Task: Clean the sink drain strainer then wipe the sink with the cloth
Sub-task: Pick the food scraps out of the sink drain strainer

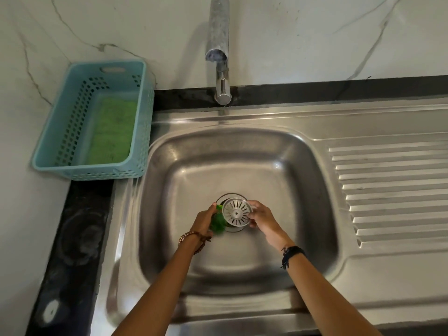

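A round metal drain strainer (236, 212) with slotted holes is held tilted just above the open drain (232, 229) in the middle of the steel sink (184, 151). My right hand (263, 220) grips its right rim. My left hand (204, 220) holds a small green scrub pad (219, 220) pressed against the strainer's left side. A larger green cloth (111, 132) lies flat inside the blue basket at the left.
The light-blue plastic basket (72, 132) stands on the counter left of the sink. A chrome tap (219, 44) rises behind the basin, with no water running. A ribbed draining board (392, 190) extends to the right. Dark counter edge (75, 251) runs along the left.
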Motion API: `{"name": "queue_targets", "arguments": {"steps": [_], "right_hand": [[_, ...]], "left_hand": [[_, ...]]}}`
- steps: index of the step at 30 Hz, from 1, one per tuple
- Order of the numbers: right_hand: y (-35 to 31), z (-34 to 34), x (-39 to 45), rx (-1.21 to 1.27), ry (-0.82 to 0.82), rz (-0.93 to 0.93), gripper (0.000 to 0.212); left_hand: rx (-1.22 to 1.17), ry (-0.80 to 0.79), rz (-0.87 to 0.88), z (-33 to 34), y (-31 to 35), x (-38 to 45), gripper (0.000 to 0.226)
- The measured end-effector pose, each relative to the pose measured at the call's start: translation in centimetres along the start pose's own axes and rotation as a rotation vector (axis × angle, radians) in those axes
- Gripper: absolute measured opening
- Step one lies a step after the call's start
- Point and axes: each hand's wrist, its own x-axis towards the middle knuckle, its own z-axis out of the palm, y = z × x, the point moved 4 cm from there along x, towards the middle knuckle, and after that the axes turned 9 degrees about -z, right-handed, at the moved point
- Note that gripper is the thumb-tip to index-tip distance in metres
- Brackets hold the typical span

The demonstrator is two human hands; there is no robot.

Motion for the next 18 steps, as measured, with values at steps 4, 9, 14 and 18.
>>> {"name": "queue_targets", "arguments": {"steps": [4, 9, 14, 18], "right_hand": [[0.0, -1.0, -1.0, 0.111, 0.149, -0.087, 0.029], [-1.9, -2.0, -2.9, 0.12, 0.293, -0.236, 0.015], [-5.4, -3.6, -6.0, 0.086, 0.287, -0.495, 0.021], [-7.2, -6.2, -8.9, 0.129, 0.332, -0.615, 0.026]], "left_hand": [[0.334, 0.179, 0.102, -0.3, 0.0, -0.1, 0.037], [0.203, 0.106, 0.127, 0.5, 1.3, -3.4, 0.024], [-0.317, -0.201, -0.067, 2.6, 2.4, -6.4, 0.027], [-0.44, -0.303, 0.024, 4.3, 4.1, -8.0, 0.022]]}}
